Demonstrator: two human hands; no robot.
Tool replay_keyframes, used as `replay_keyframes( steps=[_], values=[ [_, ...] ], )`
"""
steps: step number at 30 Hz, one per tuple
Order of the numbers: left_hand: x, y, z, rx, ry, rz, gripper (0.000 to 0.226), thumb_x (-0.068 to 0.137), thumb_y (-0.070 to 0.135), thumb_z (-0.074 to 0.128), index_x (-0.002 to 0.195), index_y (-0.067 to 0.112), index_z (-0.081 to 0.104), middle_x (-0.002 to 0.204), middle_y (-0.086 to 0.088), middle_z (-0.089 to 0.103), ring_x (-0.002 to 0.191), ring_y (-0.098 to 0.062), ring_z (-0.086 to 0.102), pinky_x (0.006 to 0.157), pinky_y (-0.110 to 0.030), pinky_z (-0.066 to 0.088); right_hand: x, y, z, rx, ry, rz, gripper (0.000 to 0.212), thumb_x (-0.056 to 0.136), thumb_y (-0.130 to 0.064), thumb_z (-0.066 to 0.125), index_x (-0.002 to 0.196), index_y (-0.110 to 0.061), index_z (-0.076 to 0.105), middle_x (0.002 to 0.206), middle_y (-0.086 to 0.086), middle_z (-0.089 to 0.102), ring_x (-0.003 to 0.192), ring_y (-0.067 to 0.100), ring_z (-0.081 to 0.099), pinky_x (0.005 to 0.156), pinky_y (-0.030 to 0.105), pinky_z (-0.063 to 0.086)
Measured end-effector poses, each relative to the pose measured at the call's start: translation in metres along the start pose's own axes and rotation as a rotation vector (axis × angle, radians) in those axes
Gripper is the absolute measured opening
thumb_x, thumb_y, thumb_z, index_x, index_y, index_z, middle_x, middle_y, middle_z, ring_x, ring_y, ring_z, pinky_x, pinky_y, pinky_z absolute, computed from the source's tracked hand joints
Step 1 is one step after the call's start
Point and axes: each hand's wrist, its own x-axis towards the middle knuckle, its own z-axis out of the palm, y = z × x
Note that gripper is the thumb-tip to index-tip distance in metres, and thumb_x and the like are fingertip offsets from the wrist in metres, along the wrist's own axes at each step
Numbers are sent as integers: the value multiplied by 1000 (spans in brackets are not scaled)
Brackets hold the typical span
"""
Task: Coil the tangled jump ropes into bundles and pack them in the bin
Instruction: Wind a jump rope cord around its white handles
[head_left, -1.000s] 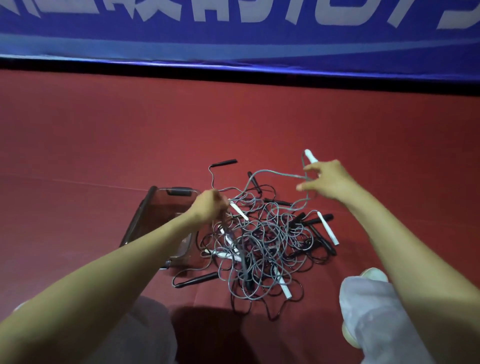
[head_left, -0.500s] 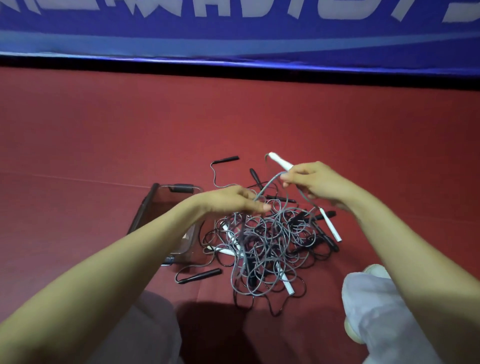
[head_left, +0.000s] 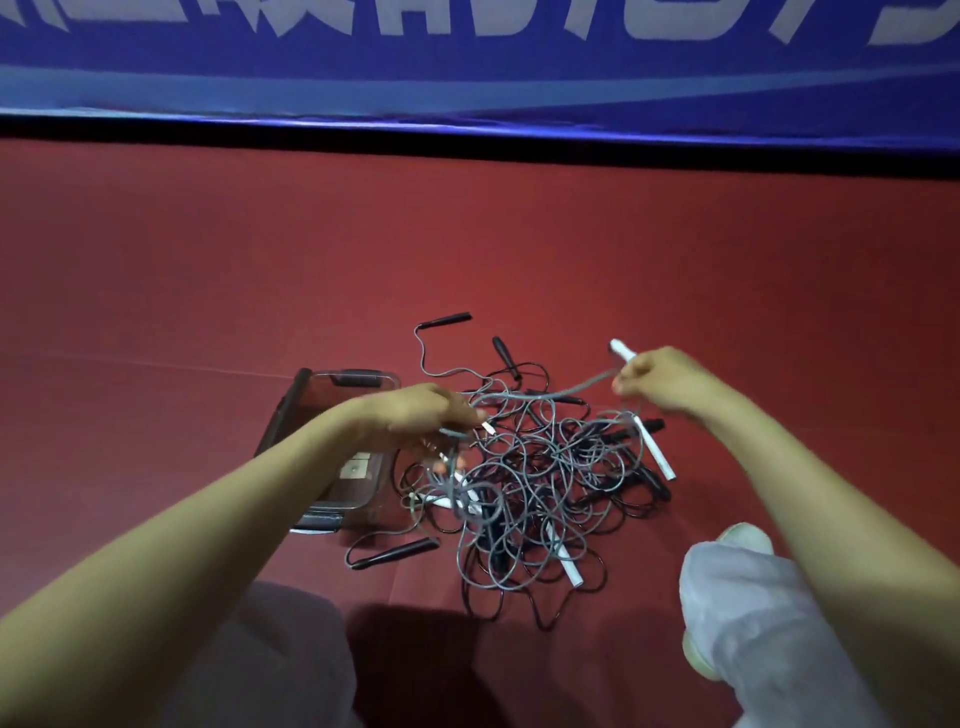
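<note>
Left hand (head_left: 415, 415) pinching grey rope (head_left: 550, 397), right hand (head_left: 657, 384) gripping white handle (head_left: 622, 351)

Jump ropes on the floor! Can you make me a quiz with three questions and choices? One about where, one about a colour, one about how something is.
1. Where is the bin from the rope pile?
A. to its left
B. to its right
C. on top of it

2. What colour is the handle that the right hand holds?
A. green
B. white
C. yellow

3. How are the ropes in the pile?
A. coiled in bundles
B. packed in the bin
C. tangled on the floor

Answers:
1 A: the bin stands left of the heap.
2 B: a white tip sticks out above its grip.
3 C: the cords loop over each other, and the left hand pinches one grey cord.
</note>
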Motion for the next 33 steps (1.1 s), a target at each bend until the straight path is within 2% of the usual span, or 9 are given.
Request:
replay_keyframes(
  steps=[3, 5, 7, 9, 13, 18, 22, 28, 33],
  values=[
    [10, -22, 24, -95, 118, -23, 20, 100, 24, 50, 89, 8, 53, 71, -8, 56, 50, -12, 58, 45, -25, 51, 1, 9, 22, -107, -87, 26, 27, 82, -10, 71, 107, -20, 70, 115, 7, 60, 83, 18, 62, 62, 13, 47],
    [24, -42, 34, -90, 177, -37, 21, 100, 23, 51, 86, 8, 52, 68, -7, 57, 49, -10, 56, 43, -23, 49, 1, 12, 37, 1, -41, -19, 21, 88, -12, 64, 105, -21, 72, 114, 6, 65, 88, 24, 65, 75, 25, 52],
    [43, -61, 37, -108, 226, -56, 23, 101, 19, 49, 80, 11, 49, 68, -5, 54, 49, -9, 54, 41, -21, 45, 5, 17, 54, 100, -3, -35, 23, 95, -12, 53, 97, -27, 71, 108, 8, 63, 60, 22, 56, 53, 25, 43],
    [66, -77, 39, -101, 217, -62, 24, 101, 14, 48, 78, 12, 49, 69, -4, 51, 56, -11, 52, 49, -23, 46, 13, 25, 72, 128, 27, -13, 30, 98, -9, 46, 93, -29, 69, 110, 10, 53, 49, 18, 42, 37, 19, 33],
    [109, -104, 44, 81, 196, -68, 21, 98, 18, 54, 79, 9, 56, 74, -5, 56, 65, -11, 54, 64, -24, 44, 38, 40, 105, 203, 4, 19, 29, 99, -6, 45, 100, -19, 70, 107, 10, 47, 44, 14, 37, 32, 15, 27],
    [179, -120, 7, 401, 593, -87, 21, 96, 8, 49, 95, -6, 64, 99, -29, 67, 95, -41, 62, 77, -37, 42, 74, 73, 156, 275, 112, -6, 30, 95, -2, 48, 94, -23, 70, 110, 16, 51, 56, 17, 46, 47, 14, 35],
    [258, -128, -27, 655, 482, -6, 26, 88, -2, 48, 107, -3, 65, 111, -27, 64, 106, -42, 58, 86, -36, 39, 103, 89, 190, 341, 191, -29, 28, 92, 3, 52, 94, -16, 72, 108, 16, 52, 89, 12, 47, 74, -2, 30],
    [345, -159, -37, 1066, 234, 24, 43, 92, 12, 47, 134, 7, 50, 130, -17, 49, 121, -39, 42, 102, -41, 34, 139, 102, 232, 451, 204, -42, 26, 91, 5, 53, 90, -13, 72, 101, 7, 50, 85, -20, 47, 75, -3, 30],
    [358, -170, -29, 1281, 398, 108, 33, 98, 20, 43, 130, 17, 52, 129, -7, 50, 124, -32, 38, 100, -39, 26, 147, 107, 241, 484, 223, -67, 29, 92, 5, 54, 89, -18, 70, 101, 12, 52, 81, -21, 47, 72, -2, 33]
  ],
)
